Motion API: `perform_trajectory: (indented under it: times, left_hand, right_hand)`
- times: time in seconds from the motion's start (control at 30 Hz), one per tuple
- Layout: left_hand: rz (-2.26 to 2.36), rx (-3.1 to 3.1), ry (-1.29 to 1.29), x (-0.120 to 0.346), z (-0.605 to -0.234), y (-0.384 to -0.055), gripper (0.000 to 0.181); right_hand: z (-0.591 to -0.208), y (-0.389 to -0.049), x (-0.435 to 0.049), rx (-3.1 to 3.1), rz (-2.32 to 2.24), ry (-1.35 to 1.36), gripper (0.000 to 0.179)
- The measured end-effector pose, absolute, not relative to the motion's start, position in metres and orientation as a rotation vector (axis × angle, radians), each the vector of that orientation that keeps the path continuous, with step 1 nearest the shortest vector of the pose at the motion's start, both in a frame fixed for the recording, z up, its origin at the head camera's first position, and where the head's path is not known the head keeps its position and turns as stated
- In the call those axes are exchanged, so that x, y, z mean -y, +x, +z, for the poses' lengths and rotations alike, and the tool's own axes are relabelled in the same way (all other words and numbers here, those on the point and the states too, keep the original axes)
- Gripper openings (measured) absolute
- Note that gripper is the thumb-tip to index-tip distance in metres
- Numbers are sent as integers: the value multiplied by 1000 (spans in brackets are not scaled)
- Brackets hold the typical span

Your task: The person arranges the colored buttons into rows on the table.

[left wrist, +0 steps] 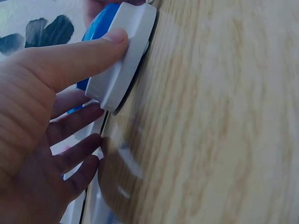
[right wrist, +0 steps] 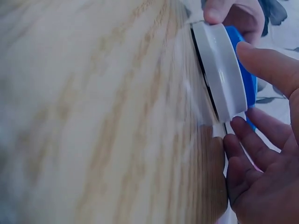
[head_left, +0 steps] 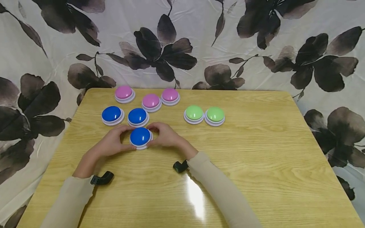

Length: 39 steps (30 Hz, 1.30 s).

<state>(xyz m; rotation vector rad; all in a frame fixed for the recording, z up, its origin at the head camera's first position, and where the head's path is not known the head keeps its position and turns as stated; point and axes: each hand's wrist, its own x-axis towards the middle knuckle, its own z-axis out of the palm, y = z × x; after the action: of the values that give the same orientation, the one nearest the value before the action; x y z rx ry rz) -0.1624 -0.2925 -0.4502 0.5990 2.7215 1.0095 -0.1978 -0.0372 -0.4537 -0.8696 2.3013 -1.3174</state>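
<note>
Around the far edge and both side edges of your desk (head_left: 271, 152) you have a white cloth (head_left: 205, 19) with dark flowers. Your beige sleeves (head_left: 222, 193) come over the desk from your own side. Your left hand (head_left: 112, 142) is curved like a letter C, and its thumb and forefinger grip the left side of the front blue button (head_left: 140, 136). Your right hand (head_left: 167, 135) has the same form and grips the right side. This button is closer to the desk's left edge than to the right; I cannot tell whether it touches the desk.

Two more blue buttons (head_left: 137, 116) stand beyond it, toward the far left corner. Three pink buttons (head_left: 150, 100) are near the far edge, and two green buttons (head_left: 194, 112) stand side by side, near that edge's middle.
</note>
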Motion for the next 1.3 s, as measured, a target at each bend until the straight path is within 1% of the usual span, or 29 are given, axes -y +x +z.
perform_trajectory:
  times: [0.2,0.5,0.67,0.9,1.13,1.3]
  left_hand:
    - [1044,-2726,593,292,-454,-162,76]
    - [1144,-2721,542,294,-454,-157,74]
    - [1186,-2735,558,293,-454,-156,71]
    - [1169,-2690,602,280,-452,-152,72]
    - [1119,-2746,564,271,-437,-150,74]
    - [1111,-2754,593,258,-428,-152,74]
  right_hand:
    - [-454,-198,40,-2332,-1283,-874,72]
    - [-455,-196,48,-2357,-1254,-878,73]
    - [-455,-195,49,-2393,-1250,-890,72]
    - [-449,-188,33,-2360,-1288,-804,70]
    - [-431,-189,22,-2361,-1301,-875,73]
    - [-419,-189,9,-2389,-1257,-862,75]
